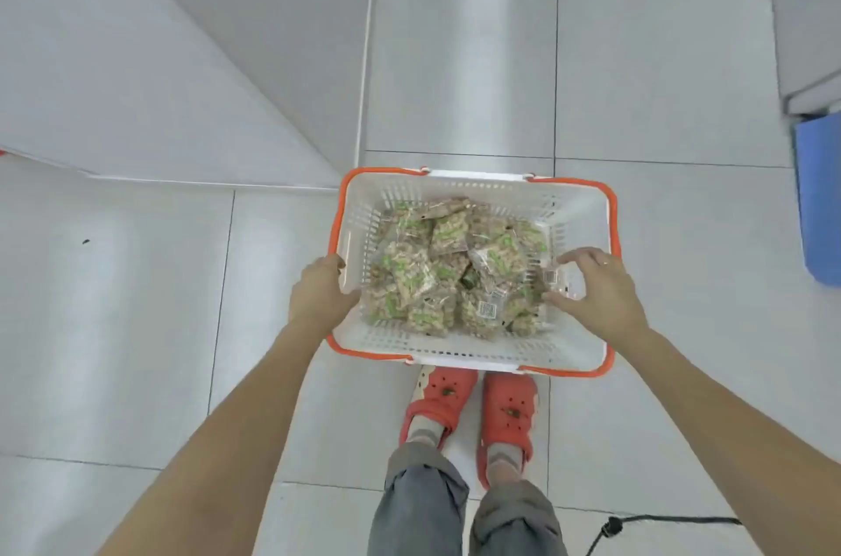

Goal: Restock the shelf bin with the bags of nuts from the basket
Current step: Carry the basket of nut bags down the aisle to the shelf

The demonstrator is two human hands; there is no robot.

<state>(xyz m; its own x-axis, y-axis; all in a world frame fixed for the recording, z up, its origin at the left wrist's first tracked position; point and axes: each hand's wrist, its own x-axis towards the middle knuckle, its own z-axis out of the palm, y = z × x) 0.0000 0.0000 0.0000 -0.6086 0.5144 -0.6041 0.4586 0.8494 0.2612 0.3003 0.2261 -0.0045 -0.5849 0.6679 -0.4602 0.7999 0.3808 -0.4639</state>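
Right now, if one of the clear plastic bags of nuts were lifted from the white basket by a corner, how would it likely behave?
A clear plastic bag of nuts would probably sag and crinkle rather than stay flat, since the film looks thin and wrinkled. The glossy surface may be somewhat slippery. The bags lie loosely heaped in the white slotted basket with orange handles, so neighbours may shift.

Both arms extended downward; left grip (321, 291) curled, clamping something; right grip (591, 285) spread, fingers relaxed.

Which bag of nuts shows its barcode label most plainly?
The bag of nuts at the basket's near side, right of centre; its white barcode sticker faces up.
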